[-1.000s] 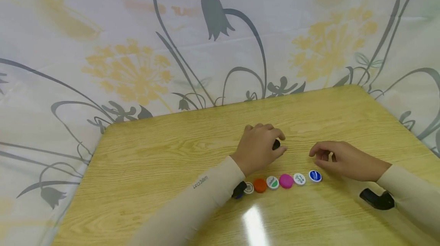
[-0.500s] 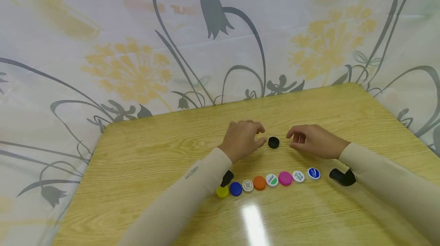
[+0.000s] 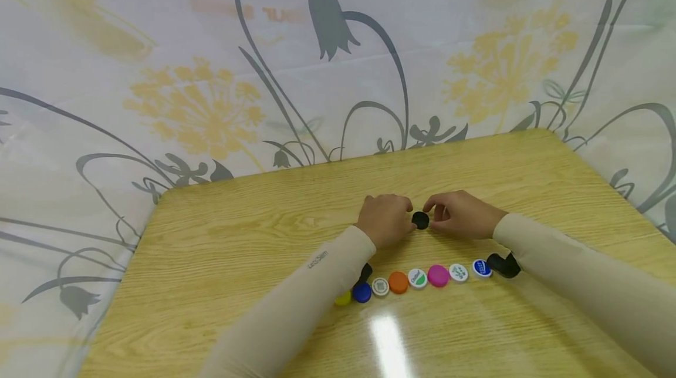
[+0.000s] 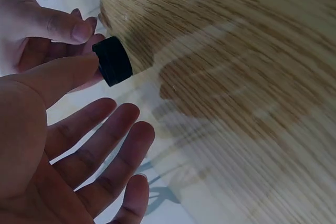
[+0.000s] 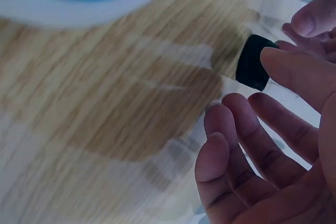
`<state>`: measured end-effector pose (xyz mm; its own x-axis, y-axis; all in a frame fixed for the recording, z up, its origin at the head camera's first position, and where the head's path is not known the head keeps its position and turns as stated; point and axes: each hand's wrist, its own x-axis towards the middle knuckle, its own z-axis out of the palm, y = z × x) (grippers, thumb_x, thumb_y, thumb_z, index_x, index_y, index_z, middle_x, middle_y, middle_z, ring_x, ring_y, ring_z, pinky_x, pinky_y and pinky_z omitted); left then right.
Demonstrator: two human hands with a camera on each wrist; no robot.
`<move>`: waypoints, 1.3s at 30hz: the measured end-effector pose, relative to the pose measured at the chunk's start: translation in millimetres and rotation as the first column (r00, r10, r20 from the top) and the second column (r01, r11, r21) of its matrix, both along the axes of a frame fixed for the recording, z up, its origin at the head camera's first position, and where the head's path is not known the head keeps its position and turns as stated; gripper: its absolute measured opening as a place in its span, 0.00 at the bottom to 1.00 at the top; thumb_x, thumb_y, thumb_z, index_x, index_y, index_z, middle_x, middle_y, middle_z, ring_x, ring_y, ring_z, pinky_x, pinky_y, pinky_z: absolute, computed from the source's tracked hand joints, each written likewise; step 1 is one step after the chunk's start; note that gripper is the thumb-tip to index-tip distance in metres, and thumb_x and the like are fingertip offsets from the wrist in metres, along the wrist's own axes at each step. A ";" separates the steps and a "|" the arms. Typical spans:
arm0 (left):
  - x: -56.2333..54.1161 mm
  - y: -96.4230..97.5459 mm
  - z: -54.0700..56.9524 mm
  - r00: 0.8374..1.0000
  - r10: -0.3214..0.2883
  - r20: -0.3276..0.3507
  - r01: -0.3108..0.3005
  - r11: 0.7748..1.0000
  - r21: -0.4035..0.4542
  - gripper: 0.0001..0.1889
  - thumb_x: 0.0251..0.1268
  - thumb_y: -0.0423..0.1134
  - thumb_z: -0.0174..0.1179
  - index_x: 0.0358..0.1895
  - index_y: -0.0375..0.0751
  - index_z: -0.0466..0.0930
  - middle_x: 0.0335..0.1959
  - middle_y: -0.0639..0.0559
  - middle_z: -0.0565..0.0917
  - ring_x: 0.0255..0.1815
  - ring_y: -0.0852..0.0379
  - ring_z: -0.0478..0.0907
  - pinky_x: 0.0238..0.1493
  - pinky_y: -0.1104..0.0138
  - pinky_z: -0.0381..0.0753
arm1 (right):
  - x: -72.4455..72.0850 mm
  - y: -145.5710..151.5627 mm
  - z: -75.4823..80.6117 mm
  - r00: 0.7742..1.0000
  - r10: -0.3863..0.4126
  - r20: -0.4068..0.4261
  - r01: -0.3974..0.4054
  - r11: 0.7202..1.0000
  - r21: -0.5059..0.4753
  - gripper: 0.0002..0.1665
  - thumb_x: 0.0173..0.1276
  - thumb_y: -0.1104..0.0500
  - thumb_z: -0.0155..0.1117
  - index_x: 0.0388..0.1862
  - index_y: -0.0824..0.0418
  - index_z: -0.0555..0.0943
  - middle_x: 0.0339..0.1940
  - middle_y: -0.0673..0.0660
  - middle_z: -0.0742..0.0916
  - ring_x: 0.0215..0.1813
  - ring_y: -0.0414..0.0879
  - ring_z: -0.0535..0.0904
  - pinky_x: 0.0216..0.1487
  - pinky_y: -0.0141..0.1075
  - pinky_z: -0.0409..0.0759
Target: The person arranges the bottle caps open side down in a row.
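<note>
A small black bottle cap (image 3: 420, 220) lies on the wooden table between my two hands. My left hand (image 3: 386, 219) is on its left side, and in the left wrist view the thumb (image 4: 79, 69) meets the cap's edge while the other fingers spread loosely. From the right comes my right hand (image 3: 465, 215); its thumb (image 5: 294, 69) overlaps the cap in the right wrist view, and whether it touches I cannot tell. The remaining right fingers are relaxed and bent, apart from the cap. Neither hand closes round it.
Nearer me runs a row of bottle caps: yellow (image 3: 343, 298), blue (image 3: 361, 292), orange (image 3: 398, 282), magenta (image 3: 438, 276), several white printed ones, and a blue-and-white one (image 3: 481, 269) at the right end. My left sleeve partly covers the yellow cap. A floral sheet (image 3: 296, 90) hangs behind the table (image 3: 237, 219).
My left hand drew back from over the black cap, then returned to its left side. My right hand moved left and away from me to the cap's right side. The row stayed put.
</note>
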<state>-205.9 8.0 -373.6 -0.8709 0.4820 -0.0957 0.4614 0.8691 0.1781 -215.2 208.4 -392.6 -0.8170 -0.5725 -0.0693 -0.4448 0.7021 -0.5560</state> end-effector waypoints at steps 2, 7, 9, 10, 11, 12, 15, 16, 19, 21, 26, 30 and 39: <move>-0.7 1.8 -1.5 1.000 -0.002 -0.007 0.002 1.000 -0.012 0.18 0.66 0.52 0.66 0.55 0.50 0.86 0.51 0.57 0.88 0.51 0.56 0.85 0.56 0.54 0.77 | -1.1 -0.8 -2.7 1.000 0.000 0.004 0.000 1.000 -0.001 0.17 0.66 0.60 0.70 0.51 0.66 0.82 0.29 0.49 0.85 0.33 0.38 0.78 0.38 0.33 0.79; -3.5 3.9 -6.6 1.000 -0.015 -0.021 0.014 1.000 -0.025 0.17 0.66 0.51 0.66 0.54 0.50 0.86 0.51 0.57 0.88 0.51 0.57 0.85 0.55 0.55 0.78 | -2.5 -2.5 -4.1 1.000 -0.009 0.012 0.009 1.000 0.004 0.18 0.65 0.59 0.70 0.51 0.66 0.82 0.30 0.49 0.85 0.33 0.39 0.78 0.39 0.34 0.79; -4.6 4.1 -8.4 0.999 -0.018 -0.027 0.018 0.999 -0.028 0.17 0.65 0.51 0.67 0.53 0.50 0.86 0.50 0.57 0.88 0.51 0.57 0.85 0.54 0.55 0.78 | -2.7 -3.3 -3.2 1.000 -0.007 0.012 0.007 1.000 0.006 0.18 0.65 0.60 0.70 0.51 0.66 0.82 0.30 0.49 0.85 0.33 0.39 0.78 0.39 0.35 0.79; -4.9 4.1 -9.0 0.999 -0.019 -0.029 0.018 0.999 -0.030 0.17 0.66 0.51 0.66 0.53 0.50 0.86 0.50 0.57 0.88 0.51 0.57 0.85 0.54 0.55 0.78 | -2.6 -3.9 -2.6 1.000 -0.004 0.010 0.004 1.000 0.008 0.18 0.65 0.60 0.70 0.51 0.66 0.82 0.30 0.49 0.85 0.33 0.39 0.78 0.39 0.35 0.79; -5.1 4.0 -9.3 0.999 -0.020 -0.031 0.019 0.999 -0.030 0.17 0.66 0.51 0.66 0.53 0.50 0.86 0.50 0.57 0.88 0.50 0.57 0.85 0.54 0.55 0.78 | -2.5 -4.4 -1.9 1.000 -0.002 0.009 0.002 1.000 0.009 0.17 0.65 0.60 0.70 0.51 0.66 0.82 0.30 0.49 0.85 0.33 0.39 0.78 0.39 0.35 0.79; -5.2 4.1 -9.4 0.999 -0.019 -0.033 0.018 0.999 -0.031 0.16 0.65 0.51 0.67 0.53 0.50 0.86 0.50 0.57 0.88 0.50 0.57 0.85 0.53 0.55 0.78 | -2.3 -4.9 -1.3 1.000 -0.001 0.009 0.001 1.000 0.009 0.17 0.65 0.60 0.70 0.51 0.66 0.82 0.30 0.49 0.85 0.33 0.39 0.78 0.39 0.35 0.79; -5.0 4.8 -9.3 0.999 -0.024 -0.037 0.023 0.999 -0.029 0.15 0.65 0.51 0.67 0.51 0.50 0.87 0.48 0.58 0.89 0.48 0.57 0.85 0.52 0.55 0.79 | -1.8 -5.8 -0.2 1.000 0.001 0.007 -0.001 1.000 0.013 0.17 0.65 0.61 0.69 0.51 0.67 0.82 0.29 0.49 0.85 0.33 0.39 0.78 0.39 0.35 0.79; -4.8 5.2 -9.1 0.999 -0.026 -0.039 0.024 0.999 -0.029 0.15 0.65 0.51 0.67 0.50 0.50 0.87 0.47 0.58 0.89 0.47 0.57 0.85 0.52 0.55 0.79 | -1.7 -6.1 0.0 1.000 0.002 0.007 -0.002 1.000 0.013 0.17 0.65 0.61 0.69 0.51 0.67 0.82 0.29 0.49 0.85 0.33 0.39 0.78 0.39 0.35 0.79; -4.1 6.9 -9.0 0.999 -0.027 -0.045 0.026 0.999 -0.030 0.13 0.65 0.51 0.67 0.47 0.50 0.88 0.43 0.59 0.89 0.43 0.59 0.84 0.50 0.56 0.79 | -1.1 -6.7 0.8 1.000 0.005 0.007 -0.005 1.000 0.016 0.16 0.65 0.62 0.69 0.51 0.67 0.82 0.29 0.49 0.85 0.33 0.39 0.78 0.39 0.35 0.79; -3.6 8.1 -8.9 0.999 -0.024 -0.044 0.023 0.999 -0.033 0.13 0.65 0.51 0.67 0.46 0.50 0.88 0.41 0.59 0.89 0.41 0.60 0.83 0.50 0.56 0.79 | -0.9 -7.1 1.2 1.000 0.009 0.005 -0.009 1.000 0.018 0.16 0.65 0.62 0.69 0.50 0.68 0.82 0.29 0.49 0.85 0.33 0.39 0.78 0.39 0.35 0.79; -3.1 8.8 -8.5 0.999 -0.019 -0.041 0.018 0.999 -0.027 0.12 0.66 0.51 0.67 0.46 0.50 0.87 0.40 0.59 0.89 0.40 0.60 0.83 0.51 0.56 0.78 | -0.9 -7.6 2.1 1.000 0.012 0.002 -0.012 1.000 0.025 0.15 0.66 0.62 0.69 0.50 0.67 0.82 0.31 0.50 0.86 0.35 0.40 0.79 0.42 0.37 0.80; -3.7 7.1 -6.3 0.999 -0.015 -0.037 0.015 1.000 0.011 0.14 0.67 0.50 0.65 0.50 0.50 0.87 0.41 0.59 0.88 0.40 0.62 0.82 0.49 0.59 0.76 | -0.8 -6.2 5.0 1.000 0.003 -0.011 -0.002 1.000 0.016 0.15 0.67 0.61 0.69 0.50 0.66 0.83 0.35 0.51 0.87 0.37 0.40 0.81 0.43 0.38 0.81; -5.1 -1.0 3.5 0.999 -0.030 -0.036 0.034 0.989 0.142 0.18 0.72 0.50 0.60 0.59 0.47 0.80 0.44 0.58 0.89 0.45 0.61 0.85 0.54 0.61 0.78 | 0.3 -1.0 20.7 0.999 -0.035 -0.032 0.033 0.997 -0.066 0.14 0.69 0.62 0.67 0.52 0.65 0.81 0.37 0.54 0.90 0.40 0.44 0.86 0.44 0.41 0.85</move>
